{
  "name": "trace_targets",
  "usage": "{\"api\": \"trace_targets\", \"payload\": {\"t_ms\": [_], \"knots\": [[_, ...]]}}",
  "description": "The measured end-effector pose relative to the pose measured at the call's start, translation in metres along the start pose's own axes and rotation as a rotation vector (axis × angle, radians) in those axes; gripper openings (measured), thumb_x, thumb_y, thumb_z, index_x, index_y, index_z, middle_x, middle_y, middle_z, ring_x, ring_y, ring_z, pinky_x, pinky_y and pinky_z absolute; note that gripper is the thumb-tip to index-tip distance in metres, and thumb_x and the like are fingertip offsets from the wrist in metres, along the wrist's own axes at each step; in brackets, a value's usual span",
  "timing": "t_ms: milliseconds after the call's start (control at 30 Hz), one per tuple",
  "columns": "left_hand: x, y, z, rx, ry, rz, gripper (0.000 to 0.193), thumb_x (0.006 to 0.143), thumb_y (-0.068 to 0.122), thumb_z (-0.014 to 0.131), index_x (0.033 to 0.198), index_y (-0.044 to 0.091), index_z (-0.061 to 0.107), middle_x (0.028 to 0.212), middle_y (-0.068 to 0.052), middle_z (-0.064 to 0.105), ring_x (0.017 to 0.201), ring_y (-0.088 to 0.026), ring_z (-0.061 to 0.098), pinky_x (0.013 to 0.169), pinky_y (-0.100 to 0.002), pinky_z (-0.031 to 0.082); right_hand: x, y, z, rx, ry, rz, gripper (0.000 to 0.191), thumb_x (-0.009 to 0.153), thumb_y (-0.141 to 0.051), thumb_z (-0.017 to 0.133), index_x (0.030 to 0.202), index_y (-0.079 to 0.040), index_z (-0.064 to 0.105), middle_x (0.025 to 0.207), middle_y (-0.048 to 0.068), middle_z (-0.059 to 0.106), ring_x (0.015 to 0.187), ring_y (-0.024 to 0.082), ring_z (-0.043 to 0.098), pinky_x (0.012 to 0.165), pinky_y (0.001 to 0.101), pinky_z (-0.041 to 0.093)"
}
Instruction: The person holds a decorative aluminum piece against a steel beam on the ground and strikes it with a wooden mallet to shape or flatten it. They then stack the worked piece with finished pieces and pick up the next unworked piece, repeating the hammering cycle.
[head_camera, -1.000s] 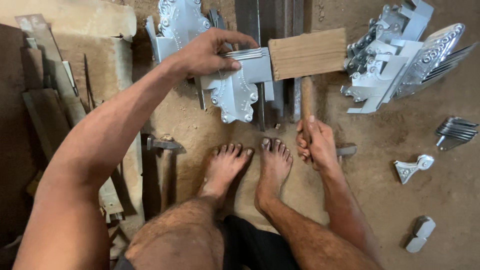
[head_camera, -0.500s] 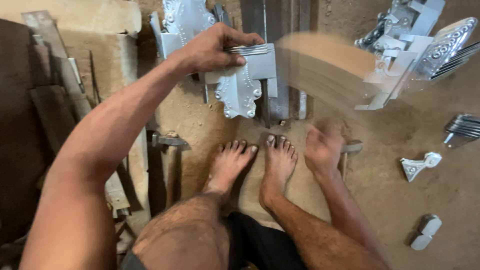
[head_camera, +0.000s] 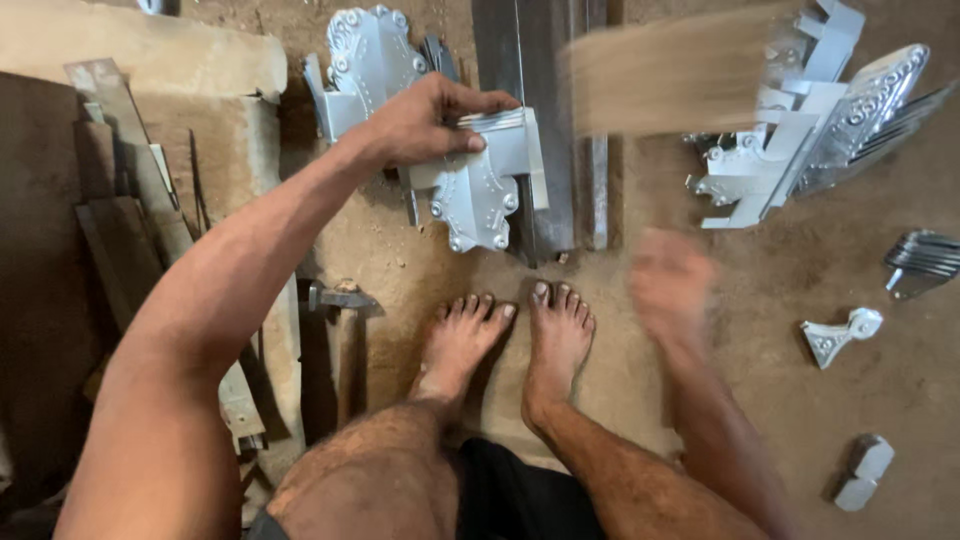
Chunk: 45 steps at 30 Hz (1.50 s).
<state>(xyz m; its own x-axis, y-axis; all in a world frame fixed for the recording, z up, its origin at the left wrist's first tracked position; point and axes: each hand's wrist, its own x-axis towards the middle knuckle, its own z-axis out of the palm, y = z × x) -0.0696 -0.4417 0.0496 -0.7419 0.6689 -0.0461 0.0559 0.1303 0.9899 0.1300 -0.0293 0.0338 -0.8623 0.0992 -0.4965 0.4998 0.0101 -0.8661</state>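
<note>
L hand (head_camera: 425, 125) fingers curled, pressing ornate silver bracket (head_camera: 480, 190) against steel rail (head_camera: 530, 120) on dirt floor; R hand (head_camera: 672, 285) blurred (grip unclear), wooden mallet head (head_camera: 680, 70) blurred above.

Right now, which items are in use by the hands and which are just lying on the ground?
In use:
left hand pressing the silver ornate cast-metal bracket against the long grey steel bar
right hand, blurred, swinging the wooden mallet

Lying about:
heap of silver castings
small silver finial piece
small hexagonal metal piece
steel hammer
</note>
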Motion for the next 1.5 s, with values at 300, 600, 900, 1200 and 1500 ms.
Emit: {"api": "trace_targets", "payload": {"t_ms": [300, 600, 900, 1200, 1500], "knots": [[-0.001, -0.001, -0.001, -0.032, -0.022, -0.267, 0.056, 0.091, 0.001, 0.070, 0.145, 0.014, 0.064, 0.091, 0.000, 0.074, 0.078, -0.005, 0.060, 0.074, -0.025, 0.053, -0.022, 0.083, -0.010, -0.218, -0.053, -0.205, 0.039, 0.108, -0.045, 0.060, 0.099, -0.008, 0.051, 0.086, 0.003, 0.049, 0.074, 0.013, 0.048, 0.058, 0.0296, 0.041], [-0.053, -0.023, 0.028, -0.830, 0.828, -0.467, 0.051, 0.093, 0.009, 0.068, 0.141, 0.010, 0.049, 0.114, -0.005, 0.073, 0.101, -0.017, 0.069, 0.074, -0.034, 0.058, -0.099, 0.028, -0.009, -0.169, 0.110, 0.486, 0.038, 0.100, -0.039, 0.054, 0.080, -0.008, 0.063, 0.054, 0.003, 0.053, 0.041, 0.014, 0.048, 0.038, 0.0315, 0.039], [-0.067, -0.030, 0.058, -1.107, 1.187, -0.383, 0.041, 0.105, 0.004, 0.064, 0.144, 0.010, 0.053, 0.133, -0.007, 0.067, 0.117, -0.025, 0.068, 0.095, -0.042, 0.060, 0.041, -0.021, -0.098, -0.817, 0.492, -0.435, 0.034, 0.098, -0.023, 0.076, 0.121, 0.000, 0.066, 0.106, 0.018, 0.069, 0.094, 0.033, 0.070, 0.084, 0.0432, 0.056], [-0.056, 0.063, 0.075, -0.748, 0.706, -1.022, 0.044, 0.108, 0.035, 0.050, 0.132, -0.001, 0.058, 0.112, -0.015, 0.073, 0.094, -0.031, 0.073, 0.079, -0.041, 0.057, 0.154, -0.035, -0.100, -0.918, 0.623, -0.115, 0.108, 0.076, -0.053, 0.098, 0.148, -0.003, 0.036, 0.145, 0.028, 0.037, 0.133, 0.049, 0.034, 0.108, 0.0580, 0.031], [0.014, 0.092, 0.113, -0.177, 0.275, -0.554, 0.033, 0.100, 0.026, 0.062, 0.119, -0.001, 0.070, 0.101, -0.014, 0.078, 0.075, -0.021, 0.076, 0.060, -0.032, 0.059, 0.162, -0.034, -0.096, -0.770, 0.631, -0.115, 0.102, 0.057, -0.058, 0.103, 0.121, 0.000, 0.049, 0.125, 0.018, 0.048, 0.123, 0.036, 0.046, 0.106, 0.0464, 0.042]]}}
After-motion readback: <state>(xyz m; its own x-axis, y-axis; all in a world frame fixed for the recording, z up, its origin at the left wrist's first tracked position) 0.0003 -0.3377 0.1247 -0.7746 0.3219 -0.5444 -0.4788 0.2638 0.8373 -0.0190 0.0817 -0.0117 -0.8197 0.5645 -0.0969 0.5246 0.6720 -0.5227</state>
